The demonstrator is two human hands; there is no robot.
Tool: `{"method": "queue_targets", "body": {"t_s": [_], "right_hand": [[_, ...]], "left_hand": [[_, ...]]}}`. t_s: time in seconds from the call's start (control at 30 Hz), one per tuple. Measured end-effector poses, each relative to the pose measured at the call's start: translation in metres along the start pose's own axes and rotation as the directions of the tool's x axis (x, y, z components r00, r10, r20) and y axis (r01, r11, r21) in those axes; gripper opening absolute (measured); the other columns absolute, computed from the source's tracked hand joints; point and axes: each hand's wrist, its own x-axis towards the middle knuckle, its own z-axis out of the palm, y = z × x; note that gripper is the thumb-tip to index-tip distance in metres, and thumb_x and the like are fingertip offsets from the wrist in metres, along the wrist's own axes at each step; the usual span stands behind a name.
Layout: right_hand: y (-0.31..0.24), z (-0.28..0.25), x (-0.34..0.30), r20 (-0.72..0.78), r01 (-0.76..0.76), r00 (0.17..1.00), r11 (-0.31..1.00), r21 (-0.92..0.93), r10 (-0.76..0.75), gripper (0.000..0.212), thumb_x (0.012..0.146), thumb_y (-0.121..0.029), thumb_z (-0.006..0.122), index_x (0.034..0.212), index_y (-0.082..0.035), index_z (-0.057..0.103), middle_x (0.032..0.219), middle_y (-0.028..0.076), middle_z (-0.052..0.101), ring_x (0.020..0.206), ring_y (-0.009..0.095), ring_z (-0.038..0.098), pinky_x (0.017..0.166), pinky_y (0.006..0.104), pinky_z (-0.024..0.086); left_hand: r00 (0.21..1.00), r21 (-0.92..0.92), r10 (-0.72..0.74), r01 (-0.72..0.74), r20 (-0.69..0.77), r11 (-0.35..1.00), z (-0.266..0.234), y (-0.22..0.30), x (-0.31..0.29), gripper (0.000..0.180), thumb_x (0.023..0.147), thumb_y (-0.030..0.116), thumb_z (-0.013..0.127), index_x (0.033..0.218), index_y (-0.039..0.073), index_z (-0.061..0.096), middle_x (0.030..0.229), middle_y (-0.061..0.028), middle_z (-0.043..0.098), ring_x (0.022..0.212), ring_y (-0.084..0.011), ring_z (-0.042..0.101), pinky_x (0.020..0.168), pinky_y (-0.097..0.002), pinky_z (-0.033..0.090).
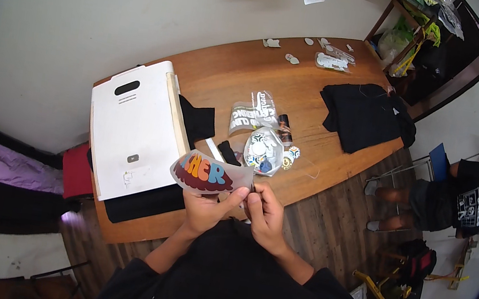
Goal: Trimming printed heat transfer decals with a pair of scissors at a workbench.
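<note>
In front of my chest, my left hand (204, 209) grips a curved sheet of transfer film (205, 169) printed with colourful block letters over a dark red shape. Its thumb presses on the sheet's right end. My right hand (267, 215) is closed at that same end, thumb against the fingers. Something small and dark shows between the two hands, too hidden to name. Just beyond the sheet is a white tray (277, 169) of round printed patches or stickers. A white heat press (137, 128) with a rounded lid stands to the left.
Clear printed film sheets (254, 114) and a dark can-shaped item (285, 130) lie behind the tray. Folded black garments (362, 118) rest at the table's right. Paper cut-outs (333, 61) lie along the back. Another person (462, 195) is at the far right, beyond the wooden table (227, 67).
</note>
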Motion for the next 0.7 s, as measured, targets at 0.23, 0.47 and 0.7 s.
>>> {"method": "queue_targets", "body": {"t_s": [0.23, 0.47, 0.7], "right_hand": [[0.0016, -0.0018, -0.0015, 0.001, -0.037, 0.999, 0.999, 0.029, 0.037, 0.014, 0.094, -0.011, 0.046, 0.096, 0.002, 0.051, 0.076, 0.002, 0.056, 0.071, 0.004, 0.049, 0.062, 0.0199, 0.04], [0.0008, -0.0015, -0.0004, -0.005, -0.048, 0.999, 0.999, 0.02, 0.048, 0.015, 0.095, -0.011, 0.045, 0.097, 0.002, 0.051, 0.075, 0.002, 0.055, 0.069, 0.004, 0.048, 0.06, 0.0202, 0.039], [-0.0042, 0.0021, 0.0022, -0.044, -0.008, 0.999, 1.0, -0.027, 0.007, 0.016, 0.095, -0.012, 0.045, 0.098, 0.003, 0.051, 0.073, 0.002, 0.054, 0.068, 0.005, 0.049, 0.06, 0.0211, 0.041]], "left_hand": [[1.0, 0.009, -0.004, 0.004, 0.01, 1.0, 0.0001, -0.002, -0.0009, 0.03, 0.074, -0.008, 0.067, 0.099, -0.006, 0.051, 0.085, -0.0116, 0.061, 0.069, -0.0132, 0.06, 0.058, -0.0244, 0.051], [0.999, -0.019, -0.035, 0.035, 0.012, 0.999, 0.0008, -0.0031, -0.001, 0.028, 0.076, -0.008, 0.065, 0.099, -0.005, 0.05, 0.085, -0.0126, 0.061, 0.067, -0.0135, 0.06, 0.056, -0.0244, 0.051], [0.994, -0.147, -0.112, 0.108, -0.017, 0.983, 0.006, -0.002, -0.0049, 0.028, 0.077, -0.008, 0.064, 0.101, -0.005, 0.05, 0.085, -0.0122, 0.061, 0.066, -0.0131, 0.06, 0.054, -0.0246, 0.051]]}}
